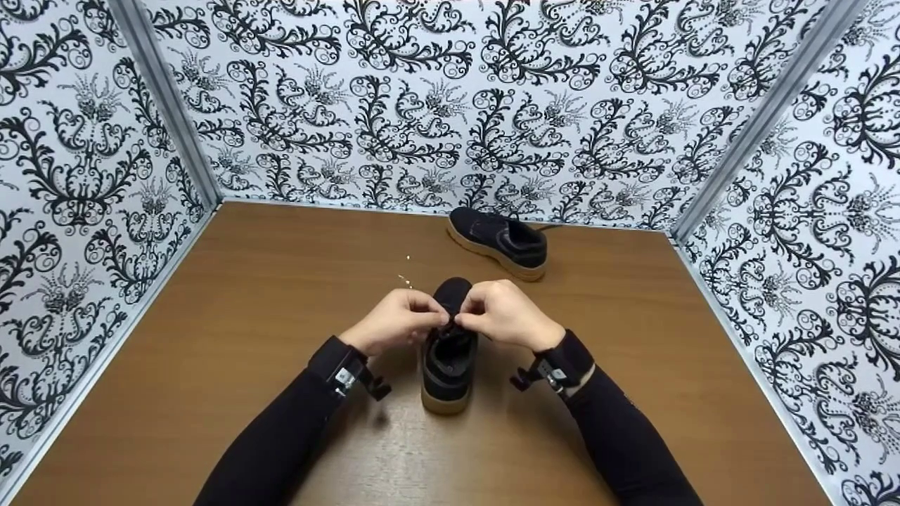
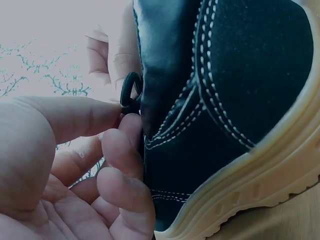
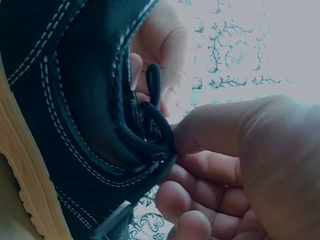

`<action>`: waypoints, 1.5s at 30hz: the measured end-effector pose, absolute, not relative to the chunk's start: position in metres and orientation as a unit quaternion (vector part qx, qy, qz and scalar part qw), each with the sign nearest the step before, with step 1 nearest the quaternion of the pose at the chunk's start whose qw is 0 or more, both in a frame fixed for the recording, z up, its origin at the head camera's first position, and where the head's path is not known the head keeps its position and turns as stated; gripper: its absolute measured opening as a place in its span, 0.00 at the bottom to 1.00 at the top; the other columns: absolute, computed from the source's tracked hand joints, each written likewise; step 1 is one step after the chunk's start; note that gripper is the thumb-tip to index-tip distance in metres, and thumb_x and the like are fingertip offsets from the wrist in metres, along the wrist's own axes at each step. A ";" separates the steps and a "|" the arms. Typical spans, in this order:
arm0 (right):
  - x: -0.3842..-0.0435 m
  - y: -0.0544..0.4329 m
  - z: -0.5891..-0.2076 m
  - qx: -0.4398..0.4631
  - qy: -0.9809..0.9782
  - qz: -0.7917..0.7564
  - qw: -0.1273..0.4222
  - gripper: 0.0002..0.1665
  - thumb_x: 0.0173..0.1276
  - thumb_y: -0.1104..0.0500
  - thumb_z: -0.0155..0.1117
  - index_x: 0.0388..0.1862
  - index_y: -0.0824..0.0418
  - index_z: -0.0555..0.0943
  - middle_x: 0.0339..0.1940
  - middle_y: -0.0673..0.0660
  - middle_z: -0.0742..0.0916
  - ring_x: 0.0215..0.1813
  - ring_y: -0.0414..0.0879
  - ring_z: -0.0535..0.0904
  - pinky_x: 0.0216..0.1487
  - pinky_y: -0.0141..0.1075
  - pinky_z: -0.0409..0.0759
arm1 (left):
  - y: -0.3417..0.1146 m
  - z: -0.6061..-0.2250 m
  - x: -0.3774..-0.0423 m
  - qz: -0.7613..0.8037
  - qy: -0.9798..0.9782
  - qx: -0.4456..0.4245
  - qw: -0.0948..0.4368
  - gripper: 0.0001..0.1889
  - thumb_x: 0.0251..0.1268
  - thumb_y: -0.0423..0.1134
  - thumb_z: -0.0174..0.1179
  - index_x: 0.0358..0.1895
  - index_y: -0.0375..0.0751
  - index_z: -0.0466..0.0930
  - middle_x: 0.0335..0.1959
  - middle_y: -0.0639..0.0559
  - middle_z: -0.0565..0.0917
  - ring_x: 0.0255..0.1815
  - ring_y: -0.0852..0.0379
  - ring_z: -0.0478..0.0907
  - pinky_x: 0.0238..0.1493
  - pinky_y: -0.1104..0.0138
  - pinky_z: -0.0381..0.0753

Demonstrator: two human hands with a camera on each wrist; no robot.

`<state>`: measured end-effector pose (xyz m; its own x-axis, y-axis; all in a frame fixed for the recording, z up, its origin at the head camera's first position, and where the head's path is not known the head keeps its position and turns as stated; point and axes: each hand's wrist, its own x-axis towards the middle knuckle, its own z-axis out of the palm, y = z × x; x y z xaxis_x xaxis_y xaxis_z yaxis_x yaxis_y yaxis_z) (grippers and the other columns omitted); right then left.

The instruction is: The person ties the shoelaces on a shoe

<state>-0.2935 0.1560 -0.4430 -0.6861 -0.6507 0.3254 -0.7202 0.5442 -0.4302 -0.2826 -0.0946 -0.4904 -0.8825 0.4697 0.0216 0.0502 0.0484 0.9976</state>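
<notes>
A black shoe (image 1: 445, 372) with white stitching and a tan sole stands on the table, its toe pointing away from me. Over its tongue my left hand (image 1: 397, 320) and right hand (image 1: 510, 314) meet, thumbs and index fingers close together. In the left wrist view the left hand (image 2: 80, 165) pinches a dark shoelace (image 2: 131, 90) at the shoe's opening. The right wrist view has a loop of the shoelace (image 3: 154, 85) standing up, and the right hand (image 3: 215, 165) pinches the lace beside it.
A second black shoe (image 1: 499, 239) with a tan sole rests farther back, near the patterned rear wall (image 1: 436, 105). Brown wooden table (image 1: 281, 267) surrounds the near shoe. Small bright specks (image 1: 406, 281) show on it left of the toe. Patterned panels also stand at both sides.
</notes>
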 end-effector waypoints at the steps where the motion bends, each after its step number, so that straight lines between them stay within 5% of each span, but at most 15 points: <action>1: -0.293 0.156 -0.443 0.391 -0.877 0.273 0.064 0.05 0.70 0.60 0.79 0.33 0.55 0.91 0.29 0.45 0.88 0.31 0.40 0.80 0.37 0.37 0.80 | -0.095 -0.491 -0.283 0.665 0.706 0.185 0.158 0.13 0.74 0.35 0.73 0.51 0.25 0.90 0.30 0.54 0.84 0.22 0.62 0.70 0.23 0.71 0.70; 12: -0.294 0.160 -0.440 0.403 -0.876 0.262 0.041 0.03 0.72 0.59 0.80 0.36 0.55 0.95 0.33 0.45 0.89 0.34 0.40 0.82 0.39 0.36 0.81 | -0.095 -0.494 -0.285 0.631 0.743 0.189 0.123 0.08 0.75 0.36 0.72 0.46 0.33 0.93 0.31 0.51 0.86 0.23 0.62 0.73 0.24 0.71 0.72; 29: -0.293 0.162 -0.439 0.386 -0.882 0.270 0.019 0.03 0.71 0.61 0.80 0.35 0.54 0.94 0.33 0.44 0.89 0.35 0.40 0.80 0.40 0.36 0.80 | -0.094 -0.494 -0.285 0.539 0.804 0.244 0.057 0.06 0.72 0.37 0.70 0.40 0.42 0.95 0.36 0.56 0.91 0.41 0.58 0.84 0.47 0.67 0.81; 45: -0.295 0.162 -0.440 0.386 -0.881 0.271 0.018 0.03 0.72 0.61 0.79 0.36 0.54 0.94 0.33 0.44 0.89 0.32 0.37 0.80 0.36 0.35 0.80 | -0.094 -0.496 -0.287 0.535 0.801 0.267 0.034 0.05 0.74 0.36 0.72 0.43 0.38 0.94 0.38 0.55 0.89 0.40 0.59 0.82 0.43 0.69 0.81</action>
<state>-0.2948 0.1617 -0.4403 -0.7013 -0.6706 0.2417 -0.6904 0.5546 -0.4644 -0.2871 -0.0937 -0.4960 -0.8548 0.4644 0.2316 0.3917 0.2846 0.8750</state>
